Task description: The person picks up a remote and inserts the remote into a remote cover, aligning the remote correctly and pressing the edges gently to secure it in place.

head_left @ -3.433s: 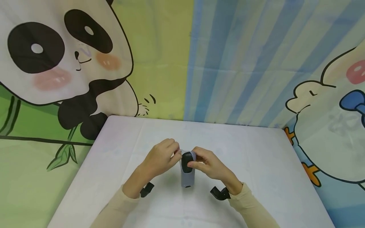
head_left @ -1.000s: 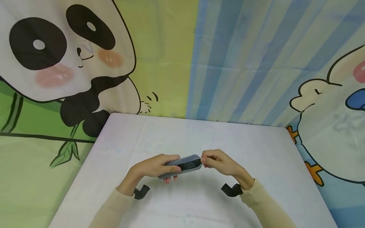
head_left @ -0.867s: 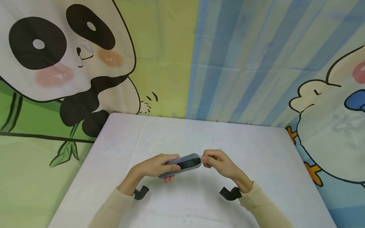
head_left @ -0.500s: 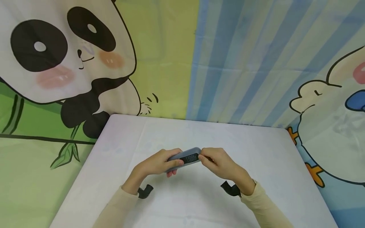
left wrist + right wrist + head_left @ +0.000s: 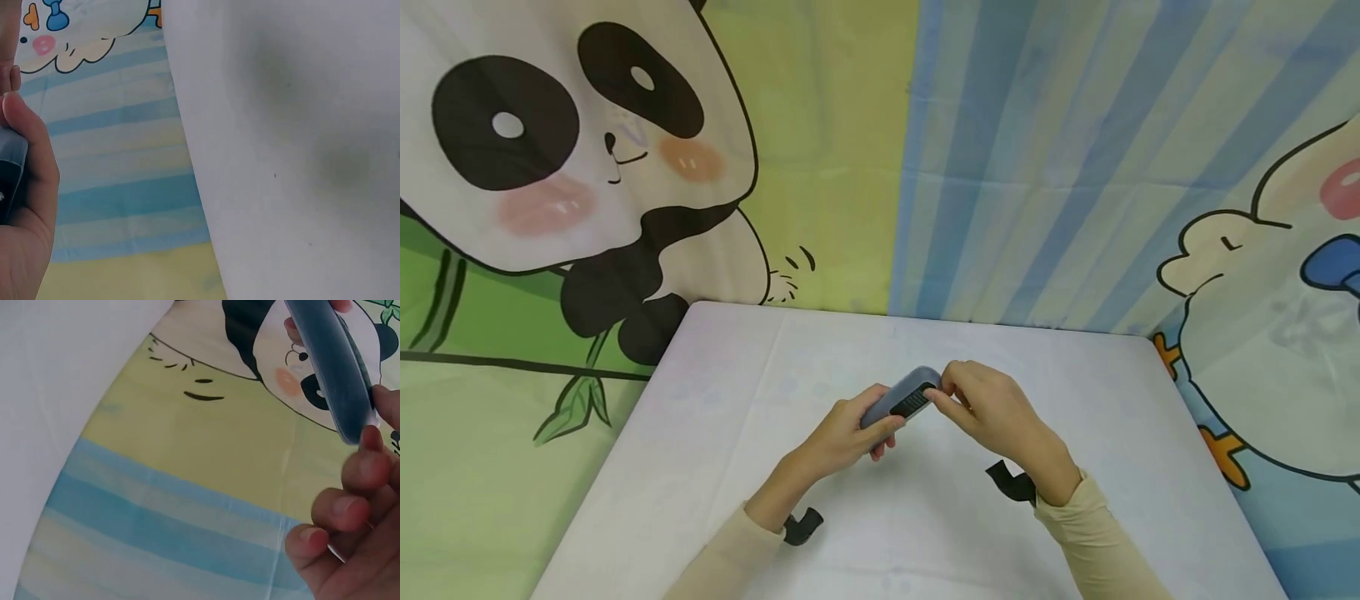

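Observation:
A slim, rounded grey-blue device (image 5: pixel 901 390) with a black panel (image 5: pixel 913 402) bearing small pale print is held above the table, slanting up to the right. My left hand (image 5: pixel 846 435) grips its lower end, thumb on top and fingers beneath. At the upper end, my right hand (image 5: pixel 994 410) pinches the tip between thumb and forefinger. In the right wrist view the device's smooth back (image 5: pixel 331 369) shows, with the other right fingers (image 5: pixel 340 509) curled below it. Only a dark corner of the device (image 5: pixel 11 153) appears in the left wrist view. Its exact kind is unclear.
A white-covered table (image 5: pixel 1037 367) lies beneath both hands. Behind it hangs a printed cloth (image 5: pixel 820 167) with a panda, stripes and a white cartoon figure. Black straps (image 5: pixel 805 527) stick out at both wrists.
Earlier the device stood upright with its black oval facing me; it was then turned sideways into my left hand. Since then its right end has tilted up, and my right thumb has shifted onto the panel's end.

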Demonstrator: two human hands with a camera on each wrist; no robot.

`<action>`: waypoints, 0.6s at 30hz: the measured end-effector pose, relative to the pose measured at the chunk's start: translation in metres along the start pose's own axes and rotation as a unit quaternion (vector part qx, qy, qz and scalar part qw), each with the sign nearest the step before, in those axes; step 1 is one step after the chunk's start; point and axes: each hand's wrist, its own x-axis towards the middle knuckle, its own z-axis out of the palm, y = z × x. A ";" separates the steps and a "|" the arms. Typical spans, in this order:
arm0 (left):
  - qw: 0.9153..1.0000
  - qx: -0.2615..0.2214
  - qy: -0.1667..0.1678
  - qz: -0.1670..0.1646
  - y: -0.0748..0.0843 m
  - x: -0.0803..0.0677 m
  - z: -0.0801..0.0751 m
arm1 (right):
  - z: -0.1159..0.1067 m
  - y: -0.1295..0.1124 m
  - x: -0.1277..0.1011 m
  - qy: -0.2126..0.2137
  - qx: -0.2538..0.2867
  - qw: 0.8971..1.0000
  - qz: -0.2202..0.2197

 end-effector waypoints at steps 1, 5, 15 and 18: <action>1.000 0.004 0.008 -0.001 -0.002 -0.001 0.002 | 0.000 0.001 0.000 -0.011 -0.002 1.000 0.005; 0.999 0.039 0.022 0.001 -0.007 -0.005 0.007 | -0.001 0.004 -0.002 -0.063 -0.009 0.998 0.010; 0.992 0.124 0.013 0.029 -0.008 -0.009 0.003 | 0.003 0.009 -0.001 -0.095 -0.122 0.988 -0.021; 0.991 0.131 0.007 0.022 -0.009 -0.009 0.002 | 0.009 0.008 0.000 -0.069 -0.167 0.983 -0.042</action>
